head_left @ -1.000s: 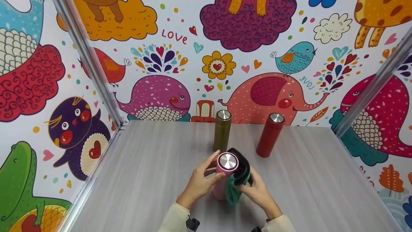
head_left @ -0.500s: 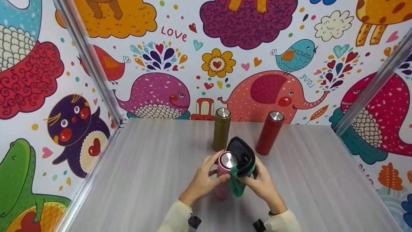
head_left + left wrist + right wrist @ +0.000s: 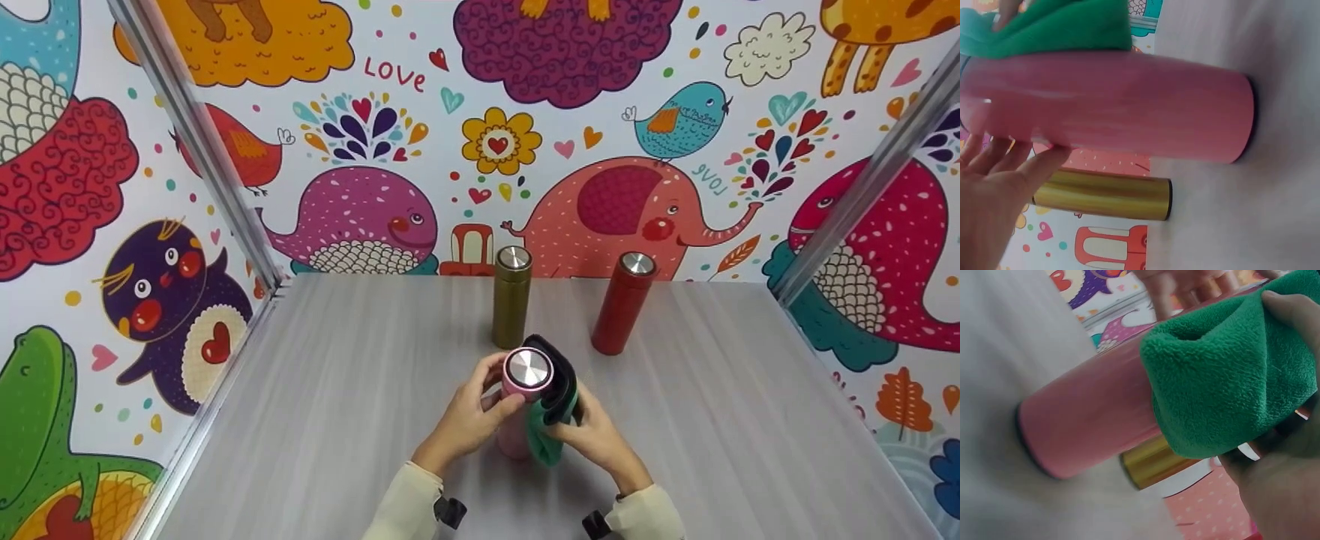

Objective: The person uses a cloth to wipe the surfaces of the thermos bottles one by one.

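Observation:
An upright pink thermos bottle (image 3: 513,439) with a shiny steel lid top (image 3: 529,368) is between the two hands, its base at the tabletop. My left hand (image 3: 466,415) grips it near the top from the left, thumb in front and fingers behind. My right hand (image 3: 601,439) holds a folded cloth, green (image 3: 545,437) outside with a black layer (image 3: 559,384) showing on top, against the bottle's right side. In the right wrist view the thumb presses on the fluffy green cloth (image 3: 1213,377); the fingers are mostly hidden behind it. The left wrist view shows left fingertips on the pink wall (image 3: 1129,107).
An olive-gold thermos bottle (image 3: 511,304) stands just behind the pink one. Farther right stands a red thermos bottle (image 3: 622,307). The grey wood-grain table (image 3: 360,375) ends at walls printed with cartoon animals, with metal posts (image 3: 202,150) at the corners.
Half a second ago the black layer stood up wide and overlapped the lid's edge; now it is folded narrower beside the bottle, and the whole lid top shows. The left hand keeps its grip.

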`<state>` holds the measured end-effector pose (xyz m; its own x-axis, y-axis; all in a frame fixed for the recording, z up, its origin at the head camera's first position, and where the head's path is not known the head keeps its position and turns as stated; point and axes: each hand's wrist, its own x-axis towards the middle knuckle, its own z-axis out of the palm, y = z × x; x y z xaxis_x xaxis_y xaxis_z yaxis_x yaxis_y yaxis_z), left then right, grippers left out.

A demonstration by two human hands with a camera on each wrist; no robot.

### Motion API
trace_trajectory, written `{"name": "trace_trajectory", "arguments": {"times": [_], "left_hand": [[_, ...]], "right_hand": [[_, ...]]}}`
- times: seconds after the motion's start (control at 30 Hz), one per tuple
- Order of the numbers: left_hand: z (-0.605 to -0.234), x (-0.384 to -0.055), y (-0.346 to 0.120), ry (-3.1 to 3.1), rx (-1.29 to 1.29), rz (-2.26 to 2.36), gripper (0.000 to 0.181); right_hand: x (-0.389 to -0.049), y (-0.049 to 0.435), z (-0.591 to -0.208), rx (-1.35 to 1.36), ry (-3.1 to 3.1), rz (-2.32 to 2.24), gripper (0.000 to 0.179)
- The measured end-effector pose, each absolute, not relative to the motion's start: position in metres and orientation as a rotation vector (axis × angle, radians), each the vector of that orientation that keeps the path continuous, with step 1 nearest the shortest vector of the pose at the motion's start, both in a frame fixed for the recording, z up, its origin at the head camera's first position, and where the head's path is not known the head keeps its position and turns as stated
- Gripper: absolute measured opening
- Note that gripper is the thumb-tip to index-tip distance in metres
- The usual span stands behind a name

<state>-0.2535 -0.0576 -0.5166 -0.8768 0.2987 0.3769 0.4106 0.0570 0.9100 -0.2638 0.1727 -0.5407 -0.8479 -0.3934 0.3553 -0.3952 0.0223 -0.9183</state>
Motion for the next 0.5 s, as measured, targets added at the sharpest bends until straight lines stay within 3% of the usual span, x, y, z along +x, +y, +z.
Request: {"name": "trace_trajectory", "arguments": {"times": [0.27, 0.5], "left_hand": [[-0.523, -0.250, -0.042, -2.152, -0.593, -1.830, 0.072], [-0.523, -0.249, -0.043, -2.182, -0.527, -1.737, 0.072]], "right_hand": [[-0.258, 0.171, -0.579, 0.603, -2.459, 2.112, 0.086], [-0.259, 0.173, -0.591, 0.568, -2.524, 2.098, 0.081]]}}
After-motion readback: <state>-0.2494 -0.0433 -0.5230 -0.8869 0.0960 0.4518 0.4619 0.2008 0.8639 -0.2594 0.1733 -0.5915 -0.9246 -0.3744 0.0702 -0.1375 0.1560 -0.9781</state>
